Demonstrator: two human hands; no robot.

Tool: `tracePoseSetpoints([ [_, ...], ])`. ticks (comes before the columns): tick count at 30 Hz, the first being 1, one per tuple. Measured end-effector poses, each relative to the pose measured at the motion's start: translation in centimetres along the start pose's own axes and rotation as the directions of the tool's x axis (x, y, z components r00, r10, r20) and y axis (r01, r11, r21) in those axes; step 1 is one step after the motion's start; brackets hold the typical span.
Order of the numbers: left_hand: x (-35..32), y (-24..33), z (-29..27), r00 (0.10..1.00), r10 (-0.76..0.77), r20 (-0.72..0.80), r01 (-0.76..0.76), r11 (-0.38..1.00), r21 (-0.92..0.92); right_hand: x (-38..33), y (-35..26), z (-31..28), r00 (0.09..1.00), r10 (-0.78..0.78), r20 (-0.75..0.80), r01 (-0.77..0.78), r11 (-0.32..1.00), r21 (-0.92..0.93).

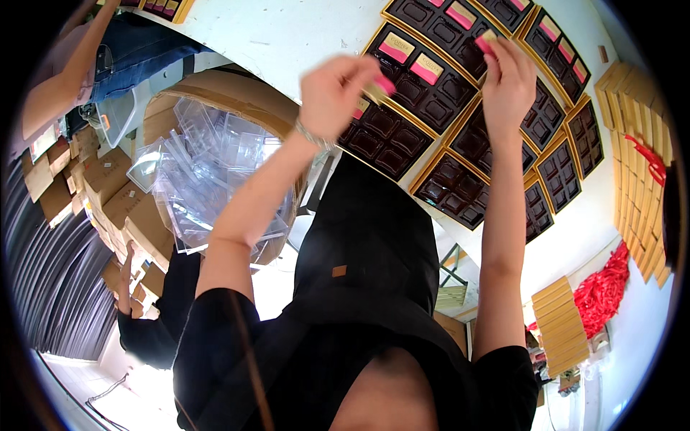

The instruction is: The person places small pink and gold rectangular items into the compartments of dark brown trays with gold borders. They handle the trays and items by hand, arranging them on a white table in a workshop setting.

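Two hands are working over dark compartment trays with gold rims. The left hand (338, 90) is pinching a small pink-and-gold packet (383, 86) between closed fingertips, hovering just above a tray (381, 136) whose empty wells are lying directly beneath. The right hand (507, 79) is gripping another pink packet (486, 42), its long axis slanting along the neighbouring tray (438, 65). Both trays are resting on the white surface (287, 36).

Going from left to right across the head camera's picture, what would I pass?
Stacked cardboard boxes → clear plastic trays → left hand → right hand → red ribbon pile.
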State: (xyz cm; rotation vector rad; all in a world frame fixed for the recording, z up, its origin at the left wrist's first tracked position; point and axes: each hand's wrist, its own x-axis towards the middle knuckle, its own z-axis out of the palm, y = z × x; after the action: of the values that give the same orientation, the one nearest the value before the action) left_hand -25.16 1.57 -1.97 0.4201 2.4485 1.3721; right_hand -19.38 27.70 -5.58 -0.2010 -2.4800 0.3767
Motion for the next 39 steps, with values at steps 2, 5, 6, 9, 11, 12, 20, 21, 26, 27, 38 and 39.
tracePoseSetpoints([
  [2, -3.0, -0.4, 1.9, 0.983, 0.179, -0.031, -0.175, 0.980, 0.095, 0.9, 1.3, 1.0, 0.999, -0.013, 0.047, 0.012, 1.000, 0.017],
  [5, -4.3, -1.9, 3.5, 0.918, 0.395, 0.016, -0.382, 0.876, 0.293, 0.9, 2.9, 1.5, 0.996, -0.056, 0.064, 0.058, 0.998, -0.017],
  [6, -4.7, -1.7, 3.4, 0.921, 0.389, -0.004, -0.363, 0.863, 0.350, 0.9, 2.8, 1.4, 0.993, -0.047, 0.110, 0.048, 0.999, 0.000],
  [9, -5.7, -1.6, 2.9, 0.887, 0.461, -0.016, -0.402, 0.790, 0.463, 0.2, 2.3, 2.0, 0.997, -0.064, 0.050, 0.064, 0.998, -0.003],
  [11, -6.1, -2.4, 2.2, 0.794, 0.606, 0.041, -0.550, 0.688, 0.474, 0.0, 2.1, 1.7, 0.996, -0.068, 0.051, 0.070, 0.997, -0.035],
  [12, -6.8, -2.1, 1.4, 0.762, 0.620, 0.188, -0.625, 0.627, 0.465, -0.2, 1.9, 1.5, 0.996, -0.070, 0.057, 0.073, 0.996, -0.047],
  [20, -6.7, -2.6, 1.6, 0.697, 0.690, 0.194, -0.657, 0.506, 0.559, -0.1, 1.6, 1.2, 0.993, -0.071, 0.089, 0.077, 0.995, -0.061],
  [21, -6.4, -2.6, 1.6, 0.682, 0.699, 0.214, -0.674, 0.486, 0.556, -0.2, 1.4, 1.2, 0.992, -0.080, 0.094, 0.086, 0.994, -0.064],
  [26, -5.3, -2.7, 1.4, 0.574, 0.761, 0.304, -0.770, 0.374, 0.517, 0.0, 0.9, 0.4, 0.974, -0.085, 0.209, 0.104, 0.991, -0.082],
  [27, -4.7, -2.5, 1.1, 0.538, 0.776, 0.330, -0.796, 0.339, 0.501, 0.1, 0.5, 0.0, 0.977, -0.068, 0.201, 0.083, 0.994, -0.067],
  [38, 2.8, 5.4, 0.2, 0.990, 0.120, 0.079, -0.088, 0.941, -0.326, -2.3, -13.3, -5.2, 0.733, 0.558, 0.389, -0.573, 0.198, 0.795],
  [39, 5.3, 4.4, -0.3, 0.985, 0.161, 0.062, -0.150, 0.977, -0.154, -2.6, -13.1, -5.0, 0.734, 0.596, 0.326, -0.538, 0.215, 0.815],
])
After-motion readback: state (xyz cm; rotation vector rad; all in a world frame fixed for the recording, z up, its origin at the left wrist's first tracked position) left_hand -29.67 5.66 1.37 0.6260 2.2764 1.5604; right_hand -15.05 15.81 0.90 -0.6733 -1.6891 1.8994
